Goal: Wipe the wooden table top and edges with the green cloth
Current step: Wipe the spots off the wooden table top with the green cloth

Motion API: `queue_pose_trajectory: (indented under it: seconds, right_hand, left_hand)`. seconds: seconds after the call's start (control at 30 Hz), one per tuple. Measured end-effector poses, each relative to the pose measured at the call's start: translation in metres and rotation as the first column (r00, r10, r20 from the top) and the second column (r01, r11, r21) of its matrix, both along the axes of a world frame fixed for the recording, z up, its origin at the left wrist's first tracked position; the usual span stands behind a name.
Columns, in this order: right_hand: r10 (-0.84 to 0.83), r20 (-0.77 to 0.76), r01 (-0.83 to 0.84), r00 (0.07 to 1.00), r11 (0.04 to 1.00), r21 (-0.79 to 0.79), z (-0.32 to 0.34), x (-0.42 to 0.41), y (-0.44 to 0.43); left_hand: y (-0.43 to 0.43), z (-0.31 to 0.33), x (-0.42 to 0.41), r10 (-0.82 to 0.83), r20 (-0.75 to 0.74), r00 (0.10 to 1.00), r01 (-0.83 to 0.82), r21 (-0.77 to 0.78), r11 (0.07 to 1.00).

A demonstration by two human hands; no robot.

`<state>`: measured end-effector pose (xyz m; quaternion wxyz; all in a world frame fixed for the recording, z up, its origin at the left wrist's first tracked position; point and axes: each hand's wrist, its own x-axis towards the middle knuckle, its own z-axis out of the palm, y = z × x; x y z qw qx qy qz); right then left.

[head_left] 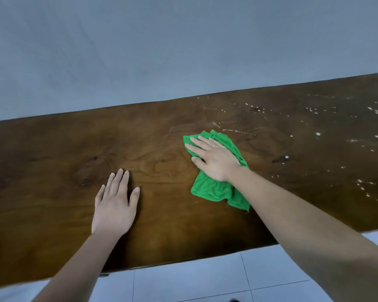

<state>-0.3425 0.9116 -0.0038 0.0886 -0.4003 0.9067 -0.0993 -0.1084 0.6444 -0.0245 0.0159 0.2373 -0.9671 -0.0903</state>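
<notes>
A dark wooden table top (52, 162) fills the middle of the view. My right hand (214, 158) lies flat, fingers spread, pressing down on a crumpled green cloth (214, 190) near the table's centre. The cloth sticks out beyond my fingertips and behind my wrist. My left hand (115, 205) rests palm down on the bare wood to the left of the cloth, holding nothing. White droplets and streaks (314, 131) speckle the right part of the table, and a wet smear (192, 127) lies just beyond the cloth.
A plain grey-blue wall (162, 51) stands right behind the table's far edge. Pale floor tiles (205, 277) show below the near edge. The table runs out of view on the right.
</notes>
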Motion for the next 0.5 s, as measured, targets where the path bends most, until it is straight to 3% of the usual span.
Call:
queue_pose_trajectory:
  seconds: [0.17, 0.33, 0.5]
  right_hand:
    - [-0.287, -0.018, 0.287, 0.958, 0.958, 0.009, 0.003, -0.097, 0.103]
    - [-0.601, -0.023, 0.601, 0.799, 0.799, 0.016, 0.003, -0.142, 0.155]
    - [-0.633, -0.044, 0.634, 0.773, 0.770, 0.063, 0.003, -0.124, 0.114]
  left_hand:
    - [0.007, 0.003, -0.002, 0.033, -0.006, 0.999, -0.033, -0.004, 0.999]
    - [0.008, 0.004, -0.002, 0.032, -0.020, 0.999, -0.032, 0.003, 0.999]
    - [0.007, 0.002, -0.002, 0.044, -0.048, 0.998, -0.043, 0.007, 0.999]
